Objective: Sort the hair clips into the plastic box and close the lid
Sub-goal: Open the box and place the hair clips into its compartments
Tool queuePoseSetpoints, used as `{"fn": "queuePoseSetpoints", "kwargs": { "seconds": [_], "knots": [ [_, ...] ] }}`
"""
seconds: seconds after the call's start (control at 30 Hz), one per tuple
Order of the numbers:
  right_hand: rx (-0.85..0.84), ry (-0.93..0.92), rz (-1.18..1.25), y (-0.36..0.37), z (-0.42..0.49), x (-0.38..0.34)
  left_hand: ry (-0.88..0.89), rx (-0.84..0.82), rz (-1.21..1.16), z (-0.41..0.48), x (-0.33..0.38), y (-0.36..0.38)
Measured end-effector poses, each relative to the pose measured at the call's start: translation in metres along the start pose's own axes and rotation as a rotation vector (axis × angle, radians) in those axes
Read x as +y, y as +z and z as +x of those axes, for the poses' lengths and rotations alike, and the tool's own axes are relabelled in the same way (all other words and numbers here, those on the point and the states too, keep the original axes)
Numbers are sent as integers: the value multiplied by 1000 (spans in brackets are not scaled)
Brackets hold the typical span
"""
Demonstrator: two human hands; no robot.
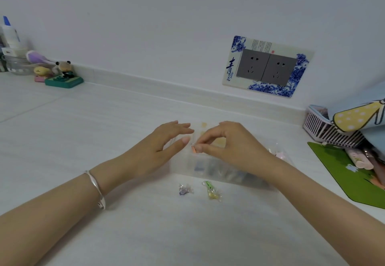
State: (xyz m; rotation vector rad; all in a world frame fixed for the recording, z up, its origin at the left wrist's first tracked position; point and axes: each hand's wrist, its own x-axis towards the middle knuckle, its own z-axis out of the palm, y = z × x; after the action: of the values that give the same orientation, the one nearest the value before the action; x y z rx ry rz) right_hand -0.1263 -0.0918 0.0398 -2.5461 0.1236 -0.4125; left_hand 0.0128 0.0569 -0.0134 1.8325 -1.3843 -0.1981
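A clear plastic box point(210, 167) with compartments lies on the white table in front of me, with small clips inside it. My right hand point(231, 144) hovers over the box and pinches a small orange hair clip point(194, 150) between thumb and fingers. To the left of the box, my left hand point(162, 149) rests with its fingers spread and holds nothing. Two loose clips lie near the box's front edge: a purple one point(184, 189) and a green and yellow one point(211, 190).
Small toy figures point(60, 73) and bottles point(10, 34) stand at the far left by the wall. A pink basket point(327, 126), patterned fabric point(358, 115) and a green mat point(350, 174) with items crowd the right side. A wall socket point(266, 67) sits behind the box.
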Motion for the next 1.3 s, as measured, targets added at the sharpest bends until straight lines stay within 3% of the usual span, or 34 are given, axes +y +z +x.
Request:
{"fn": "queuePoseSetpoints", "kwargs": {
  "seconds": [0.17, 0.3, 0.4, 0.53, 0.67, 0.8, 1.03, 1.13, 1.3],
  "knots": [
    [-56, 14, -104, -2, 1, 5, 17, 3, 50, 0, 3, -4],
    [-13, 7, -211, -6, -7, 6, 160, 126, 210, -3, 13, -18],
    [106, -58, -59, -10, -20, 2, 238, 166, 168, -8, 32, -28],
    [167, -192, 89, 0, -48, 6, 216, -32, 72, -19, 46, -25],
    [154, -290, -93, 18, -70, 20, 133, -213, 267, -30, 35, -11],
    [121, -269, -185, 28, -81, 29, 107, -252, 381, -33, 28, 2],
    [106, -257, -117, 38, -81, 36, 97, -238, 269, -32, 28, 5],
    [136, -283, -121, 40, -80, 37, 167, -157, 241, -31, 33, 4],
    [156, -297, -130, 40, -79, 39, 185, 205, -56, -14, 54, -8]
  ]
}}
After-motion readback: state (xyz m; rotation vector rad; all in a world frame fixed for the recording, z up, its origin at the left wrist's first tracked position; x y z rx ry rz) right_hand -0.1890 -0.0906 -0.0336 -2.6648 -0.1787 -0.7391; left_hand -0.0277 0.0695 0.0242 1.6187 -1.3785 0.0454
